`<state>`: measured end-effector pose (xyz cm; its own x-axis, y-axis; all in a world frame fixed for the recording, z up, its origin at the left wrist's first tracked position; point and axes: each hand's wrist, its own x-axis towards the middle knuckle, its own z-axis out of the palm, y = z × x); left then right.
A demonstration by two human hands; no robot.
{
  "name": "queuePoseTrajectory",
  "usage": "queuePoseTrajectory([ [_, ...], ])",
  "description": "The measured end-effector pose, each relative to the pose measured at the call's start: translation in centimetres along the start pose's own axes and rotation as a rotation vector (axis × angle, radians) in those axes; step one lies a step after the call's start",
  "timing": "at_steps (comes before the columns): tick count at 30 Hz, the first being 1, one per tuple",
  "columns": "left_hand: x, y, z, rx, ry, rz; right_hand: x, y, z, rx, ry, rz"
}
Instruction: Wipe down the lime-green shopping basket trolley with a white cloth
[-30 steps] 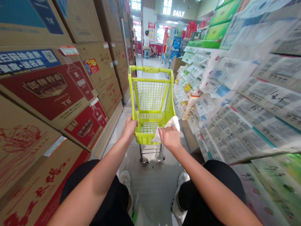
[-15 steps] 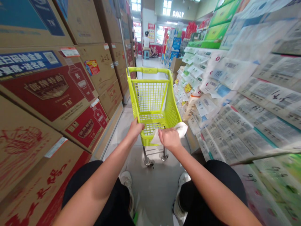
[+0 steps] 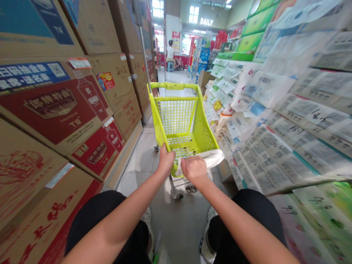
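Observation:
A small lime-green shopping cart [image 3: 205, 134] with a mesh basket and metal legs stands in front of me, slightly turned. My left hand [image 3: 166, 160] is closed around the near left corner of its basket rim. Over the near rim lies a white cloth [image 3: 214, 158], and my right hand [image 3: 194, 169] is closed on it, pressing it against the rim. The basket's floor grid shows nothing lying on it. My right fingers hide part of the near rim. Cart wheels [image 3: 176, 194] rest on the grey floor below.
Stacked cardboard boxes [image 3: 52, 102] line the left side. Piles of plastic-wrapped tissue packs [image 3: 297, 132] rise close on the right. A metal pole [image 3: 144, 55] stands left of the cart. Farther down the aisle a person [image 3: 170, 51] is on a blue stool [image 3: 170, 66].
The cart has turned a little and its near end has come closer to me. Both hands have moved slightly with the rim, the left one rightward. More of the cloth spreads along the right side.

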<state>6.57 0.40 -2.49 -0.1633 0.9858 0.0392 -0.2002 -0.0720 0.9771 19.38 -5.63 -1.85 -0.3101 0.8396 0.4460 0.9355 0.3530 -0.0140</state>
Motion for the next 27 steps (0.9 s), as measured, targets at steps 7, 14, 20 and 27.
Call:
queuePoseTrajectory([
  [7,3.4,0.6,-2.6,0.051,-0.066,-0.084,0.0,3.8,-0.3,-0.080,-0.016,0.024],
  [14,5.1,-0.1,-2.6,-0.034,-0.066,-0.049,-0.2,3.7,0.3,-0.079,0.063,0.056],
  [20,2.2,-1.0,1.6,-0.038,-0.008,0.098,0.5,-0.2,0.3,0.006,0.015,0.039],
  [27,2.3,1.1,0.7,-0.031,-0.106,0.014,-0.5,3.7,-0.2,-0.076,0.004,0.020],
])
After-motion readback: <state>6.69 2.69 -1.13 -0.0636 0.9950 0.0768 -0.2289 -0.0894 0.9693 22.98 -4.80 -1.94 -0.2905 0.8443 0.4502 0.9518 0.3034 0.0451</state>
